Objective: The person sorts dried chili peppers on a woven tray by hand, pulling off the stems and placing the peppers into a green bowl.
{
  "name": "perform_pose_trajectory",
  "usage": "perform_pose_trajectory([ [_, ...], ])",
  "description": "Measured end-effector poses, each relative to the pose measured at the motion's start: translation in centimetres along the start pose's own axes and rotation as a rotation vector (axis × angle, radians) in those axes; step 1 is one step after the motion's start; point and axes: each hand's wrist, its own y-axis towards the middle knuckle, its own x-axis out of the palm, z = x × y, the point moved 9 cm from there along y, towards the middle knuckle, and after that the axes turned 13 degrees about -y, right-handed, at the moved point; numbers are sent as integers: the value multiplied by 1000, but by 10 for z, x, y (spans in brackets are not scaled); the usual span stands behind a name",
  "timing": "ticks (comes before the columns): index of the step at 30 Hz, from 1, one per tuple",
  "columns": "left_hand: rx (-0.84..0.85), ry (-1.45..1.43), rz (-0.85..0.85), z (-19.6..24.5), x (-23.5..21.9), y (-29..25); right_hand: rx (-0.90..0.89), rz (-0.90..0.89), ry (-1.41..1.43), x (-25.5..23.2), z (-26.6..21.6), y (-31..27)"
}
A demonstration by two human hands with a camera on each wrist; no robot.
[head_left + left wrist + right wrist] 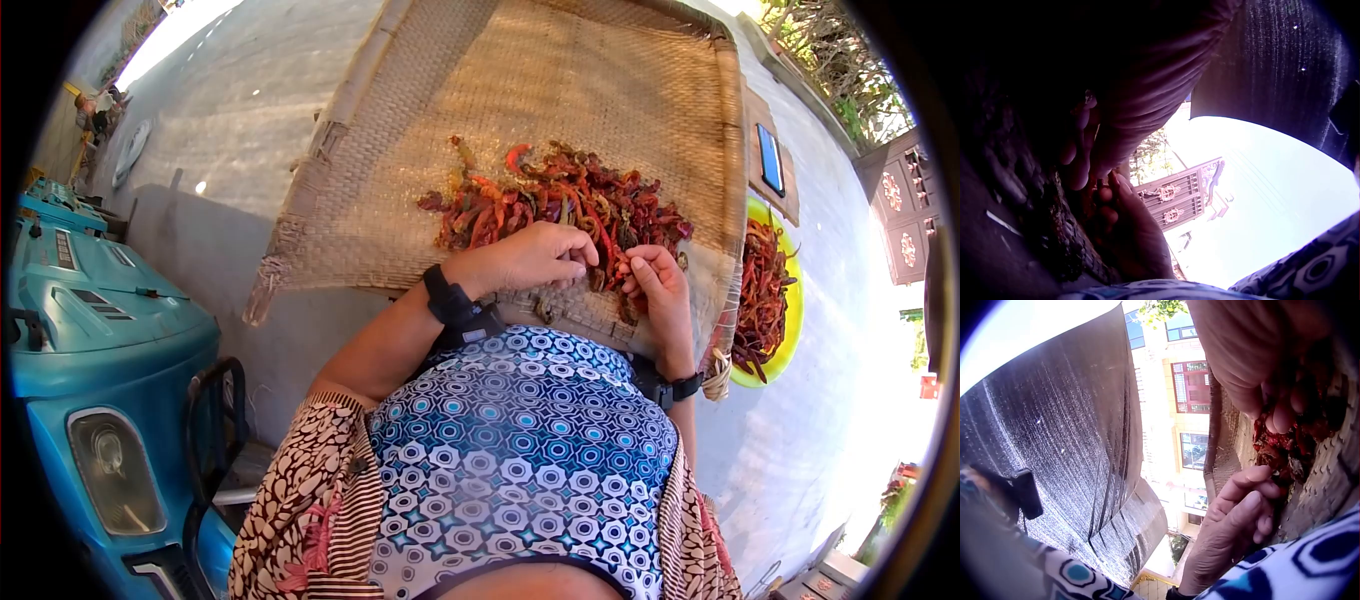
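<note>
A heap of dried red chili peppers [560, 200], some greenish or yellowish, lies on a woven mat [620, 80] with a wooden frame. My left hand [535, 258] is over the near edge of the heap, fingers bent and thumb close to them; in the right wrist view I cannot tell whether these fingers [1244, 494] hold anything. Facing it, my right hand [660, 295] pinches a small red chili [627, 270] between thumb and fingertips. The left wrist view is dark, with both hands close together beside the mat.
Right of the mat, a yellow basin [795, 320] holds more red chilies [760, 300]. A phone [770, 160] lies on a wooden board beyond it. At left stands a blue vehicle [110, 320] with a headlight and a black bar. Concrete ground [220, 130] surrounds the mat.
</note>
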Motion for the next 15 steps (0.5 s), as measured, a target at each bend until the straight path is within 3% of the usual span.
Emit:
perform_pose_trajectory([
  [15, 45, -36, -7, -7, -1, 4, 54, 42, -42, 0, -2, -2],
])
